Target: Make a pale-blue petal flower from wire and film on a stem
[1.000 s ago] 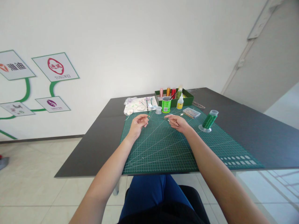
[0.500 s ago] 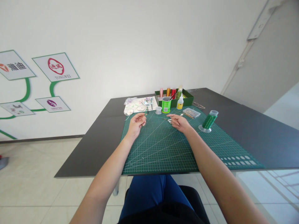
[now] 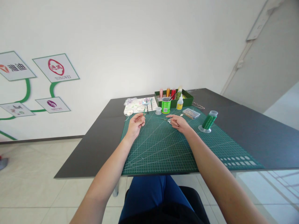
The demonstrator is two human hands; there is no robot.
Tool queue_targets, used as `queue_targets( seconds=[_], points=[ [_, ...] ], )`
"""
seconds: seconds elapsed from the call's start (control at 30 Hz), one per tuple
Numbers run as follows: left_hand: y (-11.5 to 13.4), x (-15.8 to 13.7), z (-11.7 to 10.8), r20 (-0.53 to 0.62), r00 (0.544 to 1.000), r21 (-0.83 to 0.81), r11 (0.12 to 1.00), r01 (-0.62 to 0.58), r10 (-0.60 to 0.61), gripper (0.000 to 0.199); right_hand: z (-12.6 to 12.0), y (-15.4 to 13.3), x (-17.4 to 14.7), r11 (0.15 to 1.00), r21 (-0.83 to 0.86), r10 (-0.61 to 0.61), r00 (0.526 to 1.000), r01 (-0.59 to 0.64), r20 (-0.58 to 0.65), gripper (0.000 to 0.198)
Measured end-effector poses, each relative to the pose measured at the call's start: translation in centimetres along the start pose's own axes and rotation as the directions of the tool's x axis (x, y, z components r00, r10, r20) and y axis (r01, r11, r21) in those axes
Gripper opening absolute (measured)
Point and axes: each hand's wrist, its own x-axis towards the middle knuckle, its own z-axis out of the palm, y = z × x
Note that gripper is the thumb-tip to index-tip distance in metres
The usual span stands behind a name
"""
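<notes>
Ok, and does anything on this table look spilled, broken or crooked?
Nothing looks spilled or broken. The green thread spool seems to lean toward the picture's right, but its clear base appears to sit flat on the cutting mat, so the tilt is probably just camera distortion.

Thin green stem [image 3: 144,111], near-upright, in left hand [image 3: 136,123].

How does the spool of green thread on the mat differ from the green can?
The spool of green thread is a deeper green; the can is brighter. The spool flares widely at its foot; the can has straight sides. The spool stands nearer, to the right of the right hand; the can stands farther back, by the green box. Both are green.
</notes>
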Motion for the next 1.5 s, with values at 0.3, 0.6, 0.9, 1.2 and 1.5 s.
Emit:
queue_targets(
  seconds=[0.3,0.6,0.9,1.2,1.5],
  points=[
    [0.0,0.0,0.1,-0.017,1.000,0.022,1.000,0.008,-0.008,0.034,-0.1,1.1,1.0,0.981,-0.185,-0.109,0.959,0.060,-0.263,0.022],
    [-0.5,-0.2,0.1,-0.036,0.998,0.181,0.982,0.055,-0.049,0.033,0.3,1.4,1.5,0.792,-0.493,-0.490,0.857,0.360,-0.160,0.069],
    [-0.9,-0.6,0.5,0.025,0.995,0.270,0.959,0.089,-0.100,0.035,3.8,1.4,-0.7,0.741,-0.480,-0.377,0.883,0.469,0.281,0.113],
    [-1.0,-1.3,1.4,0.028,0.986,0.282,0.947,0.153,-0.167,0.035,5.0,3.3,-0.6,0.613,-0.532,-0.326,0.801,0.583,0.503,0.133],
    [-1.0,-1.6,1.8,0.073,0.978,0.259,0.951,0.171,-0.196,0.037,6.1,3.1,-1.4,0.597,-0.491,-0.342,0.755,0.634,0.559,0.134]
  ],
)
